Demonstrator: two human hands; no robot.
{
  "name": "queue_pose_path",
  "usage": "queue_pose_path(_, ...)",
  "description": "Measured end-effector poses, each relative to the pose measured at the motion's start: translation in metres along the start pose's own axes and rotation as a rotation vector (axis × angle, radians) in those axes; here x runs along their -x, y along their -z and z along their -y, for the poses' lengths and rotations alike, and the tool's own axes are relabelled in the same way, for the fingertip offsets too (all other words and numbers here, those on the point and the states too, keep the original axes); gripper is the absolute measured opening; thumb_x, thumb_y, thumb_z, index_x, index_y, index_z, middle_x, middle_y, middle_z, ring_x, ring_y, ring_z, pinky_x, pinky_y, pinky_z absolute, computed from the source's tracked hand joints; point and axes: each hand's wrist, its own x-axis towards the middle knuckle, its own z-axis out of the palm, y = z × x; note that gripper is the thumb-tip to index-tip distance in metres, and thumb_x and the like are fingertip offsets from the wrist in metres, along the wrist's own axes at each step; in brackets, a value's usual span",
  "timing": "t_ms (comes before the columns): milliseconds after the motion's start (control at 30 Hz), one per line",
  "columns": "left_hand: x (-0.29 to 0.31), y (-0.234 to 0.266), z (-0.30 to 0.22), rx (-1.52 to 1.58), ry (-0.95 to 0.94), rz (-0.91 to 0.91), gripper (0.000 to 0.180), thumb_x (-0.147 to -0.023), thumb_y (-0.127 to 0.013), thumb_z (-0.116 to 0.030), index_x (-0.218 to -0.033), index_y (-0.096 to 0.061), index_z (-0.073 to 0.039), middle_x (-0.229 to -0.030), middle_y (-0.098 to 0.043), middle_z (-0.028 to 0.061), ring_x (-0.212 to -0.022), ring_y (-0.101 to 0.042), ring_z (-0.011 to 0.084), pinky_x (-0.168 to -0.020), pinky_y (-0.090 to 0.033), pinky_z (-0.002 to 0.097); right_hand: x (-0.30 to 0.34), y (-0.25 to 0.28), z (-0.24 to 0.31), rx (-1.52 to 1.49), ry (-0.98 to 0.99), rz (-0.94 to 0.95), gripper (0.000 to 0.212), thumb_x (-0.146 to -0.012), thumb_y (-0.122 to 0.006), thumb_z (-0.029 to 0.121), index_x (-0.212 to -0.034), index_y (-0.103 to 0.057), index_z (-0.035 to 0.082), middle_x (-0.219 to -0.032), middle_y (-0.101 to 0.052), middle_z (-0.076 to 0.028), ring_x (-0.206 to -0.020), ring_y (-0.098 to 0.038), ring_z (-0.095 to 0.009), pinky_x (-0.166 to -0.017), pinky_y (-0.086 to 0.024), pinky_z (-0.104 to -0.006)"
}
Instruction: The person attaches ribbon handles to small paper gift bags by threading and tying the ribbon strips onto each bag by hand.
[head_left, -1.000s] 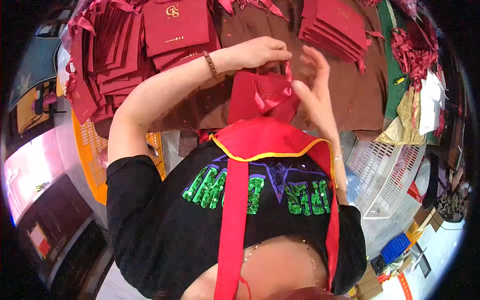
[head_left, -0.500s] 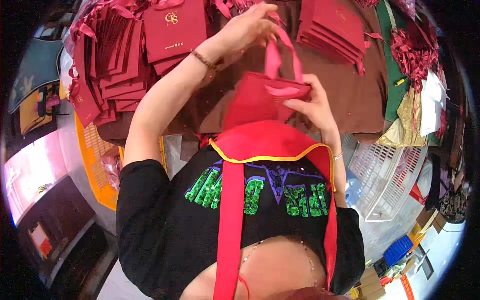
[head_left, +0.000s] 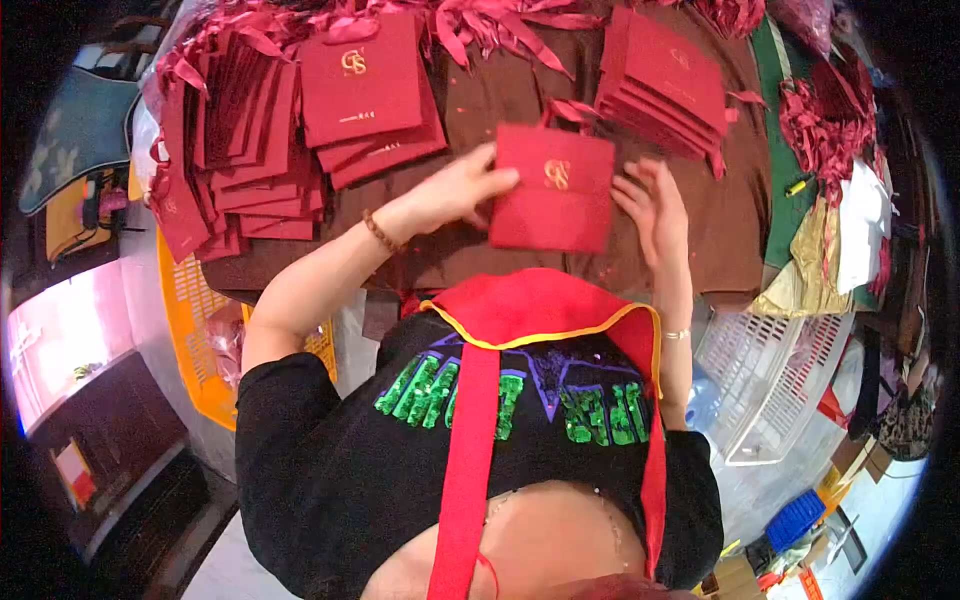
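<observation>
A dark red paper gift bag [head_left: 553,205] with a gold emblem lies before me, its front facing up and a ribbon handle showing at its far edge. On its left edge my left hand [head_left: 462,188] has a hold, thumb over the front and the other fingers partly hidden beside and under it. Just off the right edge is my right hand [head_left: 655,208], fingers stretched and somewhat apart, holding nothing. Beyond the left hand rests a small pile of like bags [head_left: 365,90]; another pile [head_left: 665,80] sits at the far right.
The table wears a brown cloth [head_left: 480,95]. Many red bags [head_left: 245,130] fan out at the left, and loose ribbons [head_left: 500,20] lie at the far edge. Below the table stand a yellow basket [head_left: 190,330] on the left and a white basket [head_left: 770,380] on the right.
The bag was upright and tilted, its ribbon raised by my left hand and its rim in my right. It now lies flatter; my left hand has come down to its left edge and my right has let go.
</observation>
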Motion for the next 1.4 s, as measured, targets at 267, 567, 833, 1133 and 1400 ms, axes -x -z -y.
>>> queue_pose_path(267,-0.086,0.055,-0.036,-1.323,-0.773,-0.491,0.020,-0.083,-0.049,-0.013,-0.097,-0.061,-0.005,-0.089,-0.061,0.0130,-0.083,-0.058,0.0309,-0.074,-0.048,0.0385,0.012,-0.042,0.001,1.396,0.860,0.063,0.018,-0.077,-0.065,0.020,-0.092,-0.065,0.009,-0.101,-0.060,-0.005,-0.096,-0.052,-0.026,-0.080,-0.041,-0.0364)
queue_pose_path(567,-0.154,0.043,-0.032,-1.654,-0.906,-0.611,0.011,-0.079,-0.051,-0.016,-0.087,-0.059,-0.014,-0.094,-0.059,-0.0017,-0.101,-0.049,0.0174,-0.087,-0.030,0.0441,0.007,-0.034,-0.003,1.488,0.755,0.042,0.035,-0.071,-0.070,0.024,-0.102,-0.062,0.008,-0.101,-0.057,-0.009,-0.092,-0.051,-0.030,-0.077,-0.044,-0.0377)
queue_pose_path(833,-0.070,0.022,-0.046,-0.613,-0.716,-0.392,0.017,-0.085,-0.055,-0.020,-0.088,-0.061,-0.005,-0.068,-0.064,0.0068,-0.064,-0.062,0.0182,-0.061,-0.047,0.0291,0.025,-0.034,-0.002,1.435,0.682,0.088,0.032,-0.066,-0.074,0.022,-0.091,-0.059,0.008,-0.090,-0.055,-0.008,-0.086,-0.051,-0.029,-0.073,-0.043,-0.0387)
queue_pose_path(1133,-0.031,-0.026,-0.003,-0.757,-0.691,-0.110,0.019,-0.083,-0.059,-0.021,-0.092,-0.062,-0.004,-0.077,-0.063,0.0131,-0.070,-0.063,0.0244,-0.062,-0.048,0.0321,0.033,-0.042,0.019,1.303,0.436,0.323,0.028,-0.068,-0.070,0.012,-0.093,-0.058,0.005,-0.088,-0.057,-0.009,-0.086,-0.053,-0.027,-0.075,-0.043,-0.0357)
queue_pose_path(1400,-0.036,-0.028,-0.002,-0.890,-0.569,-0.106,0.019,-0.081,-0.059,-0.026,-0.089,-0.064,-0.010,-0.077,-0.064,0.0118,-0.072,-0.063,0.0288,-0.063,-0.049,0.0361,0.025,-0.040,0.029,1.164,0.188,0.415,0.026,-0.072,-0.067,0.016,-0.095,-0.061,0.006,-0.083,-0.060,-0.012,-0.086,-0.054,-0.029,-0.077,-0.043,-0.0369)
